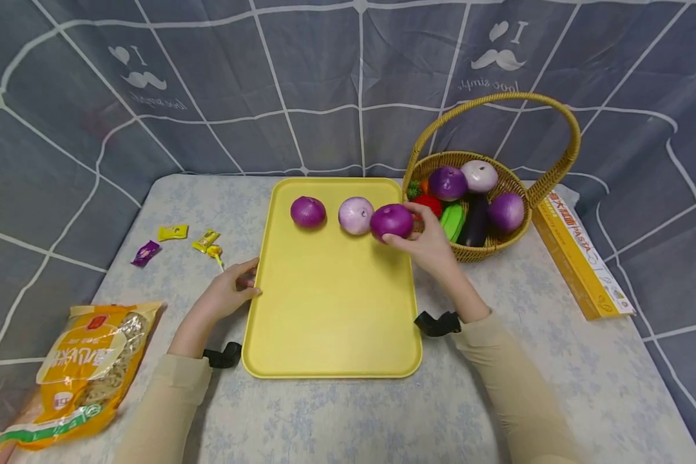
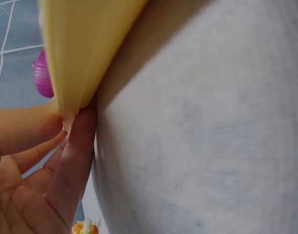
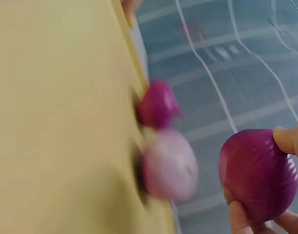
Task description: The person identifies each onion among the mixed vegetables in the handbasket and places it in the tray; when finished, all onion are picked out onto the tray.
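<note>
My right hand (image 1: 429, 241) grips a purple onion (image 1: 392, 222) above the right part of a yellow tray (image 1: 330, 309). In the right wrist view, thumb and fingertips press round this onion (image 3: 258, 173), clear of the tray. On the tray's far part lie another purple onion (image 1: 308, 212) and a pale purple-white onion (image 1: 356, 215). At the tray's left side, my left hand (image 1: 226, 290) pinches the rim. The left wrist view has the thumb on one face of the rim and a finger (image 2: 73, 161) on the other.
A wicker basket (image 1: 493, 248) with a tall handle, holding several vegetables, stands behind my right hand. Right of it lies a pasta box (image 1: 582, 258). Left of the tray are wrapped candies (image 1: 173, 232), a yellow lollipop (image 1: 214, 251) and an orange noodle bag (image 1: 87, 367).
</note>
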A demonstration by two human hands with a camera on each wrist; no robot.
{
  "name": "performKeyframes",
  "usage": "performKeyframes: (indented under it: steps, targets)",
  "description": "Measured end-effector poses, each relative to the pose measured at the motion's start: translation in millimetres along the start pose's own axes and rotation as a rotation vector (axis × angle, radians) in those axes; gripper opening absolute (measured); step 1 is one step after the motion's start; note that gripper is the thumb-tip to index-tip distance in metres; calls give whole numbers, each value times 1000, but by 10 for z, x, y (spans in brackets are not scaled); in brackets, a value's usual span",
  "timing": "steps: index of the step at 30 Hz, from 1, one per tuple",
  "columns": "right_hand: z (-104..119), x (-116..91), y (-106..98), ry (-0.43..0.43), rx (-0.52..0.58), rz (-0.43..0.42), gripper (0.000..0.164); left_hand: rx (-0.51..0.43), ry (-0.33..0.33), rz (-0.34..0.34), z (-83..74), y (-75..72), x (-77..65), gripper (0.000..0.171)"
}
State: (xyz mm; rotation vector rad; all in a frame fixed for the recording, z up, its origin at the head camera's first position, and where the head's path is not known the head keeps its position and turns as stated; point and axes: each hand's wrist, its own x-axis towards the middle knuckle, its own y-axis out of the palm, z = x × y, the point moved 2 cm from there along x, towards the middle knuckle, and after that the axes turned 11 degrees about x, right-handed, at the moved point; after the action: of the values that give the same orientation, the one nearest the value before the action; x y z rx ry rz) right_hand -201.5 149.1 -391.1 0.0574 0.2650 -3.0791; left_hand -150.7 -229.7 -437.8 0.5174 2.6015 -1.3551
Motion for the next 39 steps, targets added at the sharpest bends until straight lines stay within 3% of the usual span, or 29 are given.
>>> performKeyframes:
  steps: [5, 11, 16, 23, 27, 30, 35, 39]
  targets:
    - [-46, 92, 614, 10, 13, 143, 74, 1, 9, -5, 0, 8, -9, 68]
    - [-182, 155, 1161, -29, -109, 263, 73, -5, 7, -9, -5, 43, -9, 67]
    - [-269, 206, 1354, -61, -181, 259, 70, -8, 3, -15, -4, 69, 14, 66]
    - [-265, 187, 1398, -34, -189, 279, 77, -11, 0, -7, 16, 87, 12, 67]
    - [-200, 141, 1331, -30, -196, 293, 79, -11, -17, -7, 38, 98, -2, 67]
    - [-53, 107, 1141, -49, -177, 253, 68, -10, -25, -16, 45, 88, -10, 67]
    - [212, 69, 511, -169, -66, 79, 43, -10, 2, -29, 29, 48, -1, 66]
    - [250, 57, -108, -205, -86, -86, 37, 6, 20, -26, 18, 16, 13, 66]
